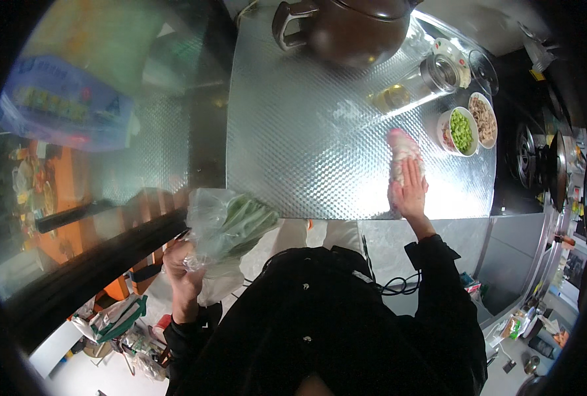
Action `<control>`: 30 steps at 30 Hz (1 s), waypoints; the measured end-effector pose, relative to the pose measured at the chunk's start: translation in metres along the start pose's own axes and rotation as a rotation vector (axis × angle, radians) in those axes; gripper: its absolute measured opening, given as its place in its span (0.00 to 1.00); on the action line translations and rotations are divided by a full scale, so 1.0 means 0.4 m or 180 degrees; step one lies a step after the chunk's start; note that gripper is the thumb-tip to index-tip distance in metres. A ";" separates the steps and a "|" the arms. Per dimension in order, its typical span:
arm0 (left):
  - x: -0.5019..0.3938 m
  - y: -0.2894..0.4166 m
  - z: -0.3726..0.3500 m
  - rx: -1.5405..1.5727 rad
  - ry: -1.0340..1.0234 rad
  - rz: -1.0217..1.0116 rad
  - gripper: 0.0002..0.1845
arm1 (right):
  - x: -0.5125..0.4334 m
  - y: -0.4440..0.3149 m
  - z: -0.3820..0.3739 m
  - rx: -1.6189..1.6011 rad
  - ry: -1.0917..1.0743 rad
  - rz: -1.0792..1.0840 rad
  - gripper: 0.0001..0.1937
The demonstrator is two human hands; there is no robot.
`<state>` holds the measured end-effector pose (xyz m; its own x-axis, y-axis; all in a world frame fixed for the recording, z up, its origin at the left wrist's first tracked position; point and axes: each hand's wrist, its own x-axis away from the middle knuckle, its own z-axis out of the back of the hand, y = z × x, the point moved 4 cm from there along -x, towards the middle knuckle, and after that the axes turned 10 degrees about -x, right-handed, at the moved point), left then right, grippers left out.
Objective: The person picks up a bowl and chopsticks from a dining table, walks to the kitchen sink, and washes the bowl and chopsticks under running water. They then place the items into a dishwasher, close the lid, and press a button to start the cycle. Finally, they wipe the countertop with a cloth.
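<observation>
My left hand [183, 267] grips the gathered end of a clear plastic bag [209, 218] with long green vegetables inside, held at the left front corner of the metal countertop [293, 148]. On the right part of the countertop, my right hand [411, 185] lies with its fingers stretched over a pink and white cloth [403, 143]; whether the fingers grip it, I cannot tell. Beyond the cloth, to the right, stand a bowl of chopped green vegetable [460, 131] and a bowl of brownish chopped food [482, 119].
A big brown pot with a handle [357, 34] stands at the back. Near the bowls are a glass jar of yellowish liquid [397, 96] and a floral dish [449, 52]. A gas stove [525, 148] lies at the right. Glass with a blue package [65, 104] behind it borders the left.
</observation>
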<state>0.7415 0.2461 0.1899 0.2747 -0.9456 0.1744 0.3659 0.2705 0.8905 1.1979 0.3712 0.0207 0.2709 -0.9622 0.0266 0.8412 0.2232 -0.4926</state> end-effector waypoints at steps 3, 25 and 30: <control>-0.020 0.019 -0.008 -0.0082 -0.0121 -0.0232 0.05 | -0.019 -0.027 -0.038 0.0642 0.0254 -0.0720 0.32; 0.034 -0.028 0.019 0.0174 0.0059 0.0389 0.09 | -1.002 -0.568 -0.320 0.1161 0.0067 0.0851 0.31; 0.035 -0.052 0.011 0.0128 0.0216 0.0152 0.09 | -1.015 -0.569 -0.327 0.0758 0.0151 0.0806 0.32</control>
<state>0.7338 0.2265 0.1758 0.3512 -0.9170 0.1893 0.3153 0.3063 0.8982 0.8352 0.6906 0.0080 0.4676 -0.8766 -0.1135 0.8372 0.4804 -0.2614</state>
